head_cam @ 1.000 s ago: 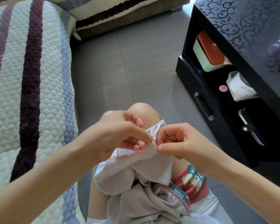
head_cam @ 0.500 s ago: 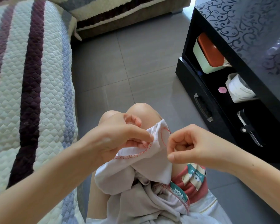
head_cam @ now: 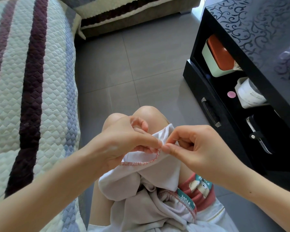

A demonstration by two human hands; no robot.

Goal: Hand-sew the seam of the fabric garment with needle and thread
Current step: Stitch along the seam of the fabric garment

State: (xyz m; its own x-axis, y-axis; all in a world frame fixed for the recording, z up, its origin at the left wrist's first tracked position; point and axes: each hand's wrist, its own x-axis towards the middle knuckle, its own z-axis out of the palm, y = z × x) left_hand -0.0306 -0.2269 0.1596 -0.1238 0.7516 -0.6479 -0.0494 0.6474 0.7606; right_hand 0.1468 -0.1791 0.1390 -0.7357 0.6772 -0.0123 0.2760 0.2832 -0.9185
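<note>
A pale white garment [head_cam: 146, 180] lies bunched on my lap, its edge held up over my knees. A row of red stitches [head_cam: 141, 163] runs along that edge. My left hand [head_cam: 124, 143] pinches the fabric at the seam between thumb and fingers. My right hand [head_cam: 196, 148] meets it fingertip to fingertip and pinches a thin needle [head_cam: 176, 140] at the fabric edge. The red thread shows only in the stitches; any loose length is hidden.
A quilted striped sofa cover [head_cam: 32, 97] fills the left side. On the right stands a black cabinet [head_cam: 258, 30] with a drawer handle [head_cam: 209, 113], an orange-lidded box [head_cam: 219, 56] and a white jar [head_cam: 248, 92] on its shelf. Grey tiled floor [head_cam: 132, 72] lies ahead.
My right hand pulled away to the right, drawing a loop of red thread, then came back to the seam. It now pinches at the fabric edge against my left fingertips.
</note>
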